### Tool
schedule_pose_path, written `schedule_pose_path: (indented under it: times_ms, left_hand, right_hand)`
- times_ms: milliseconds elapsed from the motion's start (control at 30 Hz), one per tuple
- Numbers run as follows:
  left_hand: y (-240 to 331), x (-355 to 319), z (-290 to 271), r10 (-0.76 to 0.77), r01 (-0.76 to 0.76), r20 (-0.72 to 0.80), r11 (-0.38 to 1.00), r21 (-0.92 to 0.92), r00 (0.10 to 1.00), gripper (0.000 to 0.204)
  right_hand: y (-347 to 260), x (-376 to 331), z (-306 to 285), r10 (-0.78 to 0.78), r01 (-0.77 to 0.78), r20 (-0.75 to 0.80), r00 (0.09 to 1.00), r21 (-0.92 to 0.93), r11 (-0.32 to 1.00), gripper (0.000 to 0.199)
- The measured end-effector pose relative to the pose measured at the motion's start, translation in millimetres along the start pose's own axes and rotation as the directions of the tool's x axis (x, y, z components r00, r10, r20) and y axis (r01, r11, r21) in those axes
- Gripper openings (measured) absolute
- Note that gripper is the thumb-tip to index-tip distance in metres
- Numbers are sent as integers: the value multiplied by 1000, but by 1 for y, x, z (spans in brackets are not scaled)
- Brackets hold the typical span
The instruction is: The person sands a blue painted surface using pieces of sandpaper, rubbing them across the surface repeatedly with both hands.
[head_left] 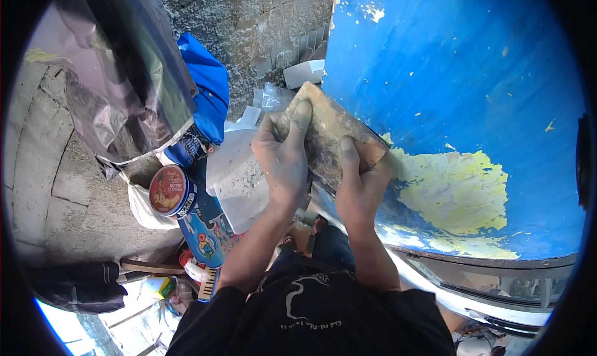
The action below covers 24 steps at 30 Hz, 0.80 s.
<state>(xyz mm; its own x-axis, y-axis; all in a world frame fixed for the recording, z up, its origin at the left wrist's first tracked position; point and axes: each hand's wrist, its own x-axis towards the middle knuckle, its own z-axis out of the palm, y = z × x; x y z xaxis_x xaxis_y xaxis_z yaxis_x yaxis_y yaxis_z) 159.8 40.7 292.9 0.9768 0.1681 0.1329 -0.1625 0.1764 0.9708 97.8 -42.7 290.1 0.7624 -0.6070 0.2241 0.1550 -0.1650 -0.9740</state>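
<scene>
Stained brown slab (333, 132) near frame centre, gripped two-handed. Big blue surface (448, 76) filling right side, pale yellow patch (457, 197) low on it. Greyish plastic sheet (134, 82) spread across upper left. Left hand (283, 163) clamped on slab's left edge, right hand (360, 191) clamped on lower right. Round tin (168, 191) left of hands.

holding a pretty grubby brownish slab (328, 127) in left hand (283, 160) and right hand (362, 191), near a flaky blue panel (441, 76)

A rough grey wall (255, 20) stands ahead; bright light (65, 325) glares lower left.
</scene>
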Motion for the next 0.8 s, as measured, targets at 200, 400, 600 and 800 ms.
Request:
schedule_pose_path:
  times_ms: [200,400,600,800]
  left_hand:
    - [-32,-7,-3,-20,20,11,998,51,1000,22]
    - [-28,-3,-8,14,-15,8,988,153,1000,25]
    - [-12,17,-7,97,-99,26,991,90,995,19]
    - [-10,14,-10,-63,66,-31,990,126,998,23]
  right_hand:
    - [31,0,4,-71,71,10,997,-18,997,29]
    - [34,-6,6,57,-57,6,998,109,992,28]
    - [8,5,15,-46,46,0,999,-45,998,24]
    - [17,2,18,37,-35,56,998,-36,999,30]
